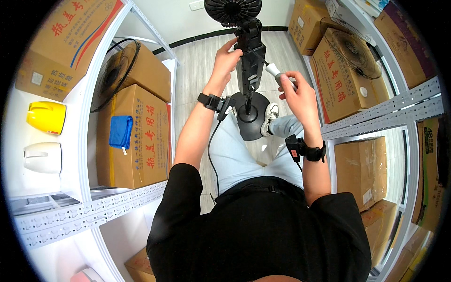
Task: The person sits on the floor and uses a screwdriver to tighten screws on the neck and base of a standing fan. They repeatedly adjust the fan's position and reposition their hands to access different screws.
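A black pedestal fan [251, 70] without its grille stands upright before me, its round base [247, 123] on the floor between my feet. My left hand [227, 61] is at the upper left side of its body, fingers bent against it; whether they pinch anything is hidden. In my right hand [299, 96] is a screwdriver [274, 71] with a white and grey handle. Its thin shaft points up and left to the fan's body, near my left fingertips. Whether the tip sits in a screw is too small to tell.
Shelves with cardboard boxes flank me. On the left are a wire fan grille [115, 70], a folded blue cloth [120, 131], a yellow mug [46, 117] and a white mug [42, 157]. Another fan grille [352, 47] and a small white round piece [363, 91] lie on a right-hand box.
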### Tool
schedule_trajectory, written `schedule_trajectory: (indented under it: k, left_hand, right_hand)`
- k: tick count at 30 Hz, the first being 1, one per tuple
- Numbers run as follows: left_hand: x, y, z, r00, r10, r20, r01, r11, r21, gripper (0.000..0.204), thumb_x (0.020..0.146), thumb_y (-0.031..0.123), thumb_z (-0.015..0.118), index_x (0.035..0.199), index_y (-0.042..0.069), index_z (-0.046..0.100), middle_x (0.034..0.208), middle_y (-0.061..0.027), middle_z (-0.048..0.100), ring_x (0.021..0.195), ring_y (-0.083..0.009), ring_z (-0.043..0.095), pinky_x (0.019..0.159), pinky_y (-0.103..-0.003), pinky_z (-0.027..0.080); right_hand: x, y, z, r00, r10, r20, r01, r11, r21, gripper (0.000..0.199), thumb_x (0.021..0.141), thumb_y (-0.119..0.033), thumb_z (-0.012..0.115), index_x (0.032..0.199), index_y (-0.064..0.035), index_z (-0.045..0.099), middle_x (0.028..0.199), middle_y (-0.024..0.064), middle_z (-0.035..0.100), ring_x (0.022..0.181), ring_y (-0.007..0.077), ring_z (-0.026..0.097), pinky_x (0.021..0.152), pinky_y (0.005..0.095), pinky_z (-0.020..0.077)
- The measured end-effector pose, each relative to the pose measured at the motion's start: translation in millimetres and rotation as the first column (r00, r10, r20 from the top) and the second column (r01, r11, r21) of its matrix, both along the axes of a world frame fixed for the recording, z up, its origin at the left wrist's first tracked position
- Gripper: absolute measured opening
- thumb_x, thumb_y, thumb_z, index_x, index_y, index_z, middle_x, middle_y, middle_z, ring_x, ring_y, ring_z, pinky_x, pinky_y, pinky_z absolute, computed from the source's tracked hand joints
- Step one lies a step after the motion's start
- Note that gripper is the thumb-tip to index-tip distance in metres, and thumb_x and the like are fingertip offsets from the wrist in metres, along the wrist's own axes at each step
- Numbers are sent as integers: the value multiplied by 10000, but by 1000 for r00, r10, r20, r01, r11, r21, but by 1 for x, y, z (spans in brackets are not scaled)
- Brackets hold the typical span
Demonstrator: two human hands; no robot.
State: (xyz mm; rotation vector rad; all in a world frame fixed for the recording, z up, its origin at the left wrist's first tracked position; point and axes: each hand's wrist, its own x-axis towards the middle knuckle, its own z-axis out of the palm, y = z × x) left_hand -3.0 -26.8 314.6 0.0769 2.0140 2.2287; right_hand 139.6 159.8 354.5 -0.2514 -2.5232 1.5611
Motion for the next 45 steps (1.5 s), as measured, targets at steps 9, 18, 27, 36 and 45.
schedule_trajectory:
  k: [9, 18, 27, 36, 45]
  left_hand:
    - [4, -2, -2, 1000, -12, 21, 10, 998, 67, 544, 810, 27, 556, 1345, 54, 460, 589, 92, 429, 441, 9, 302, 385, -172, 195]
    - [2, -4, -6, 999, -44, 17, 42, 994, 101, 586, 788, 62, 564, 1362, 49, 444, 613, 68, 460, 453, 2, 326, 393, -172, 213]
    - [3, -2, -7, 998, -48, 30, 44, 993, 112, 590, 792, 64, 564, 1368, 56, 437, 615, 65, 457, 453, 2, 328, 392, -172, 217]
    - [5, -3, -5, 998, -52, 31, 48, 991, 128, 560, 833, 50, 549, 1377, 56, 412, 577, 98, 409, 429, 8, 293, 376, -170, 187]
    - [7, -1, -8, 999, -48, 20, 44, 983, 179, 568, 810, 42, 543, 1366, 44, 432, 603, 81, 434, 445, 7, 317, 391, -171, 209]
  right_hand:
    - [0, -1, -6, 998, 63, 31, -55, 975, -215, 473, 831, -342, 691, 1172, -51, 541, 977, 124, 607, 700, 149, 652, 520, 247, 491]
    - [0, -4, -16, 994, 105, -4, -103, 965, -242, 461, 867, -328, 651, 1193, -26, 525, 879, 101, 631, 680, 121, 656, 504, 235, 502]
    - [0, -1, -8, 986, 159, 50, -131, 925, -356, 424, 871, -272, 653, 1211, -54, 524, 866, 75, 640, 748, 110, 642, 526, 222, 489]
    - [-8, 9, -7, 948, 263, 180, -82, 746, -660, 451, 849, -218, 683, 1207, -10, 501, 933, 94, 634, 706, 136, 636, 592, 235, 525]
    - [-3, 7, -5, 963, 232, 135, -107, 795, -598, 409, 929, -285, 572, 1209, 1, 488, 975, 120, 634, 786, 136, 636, 590, 229, 486]
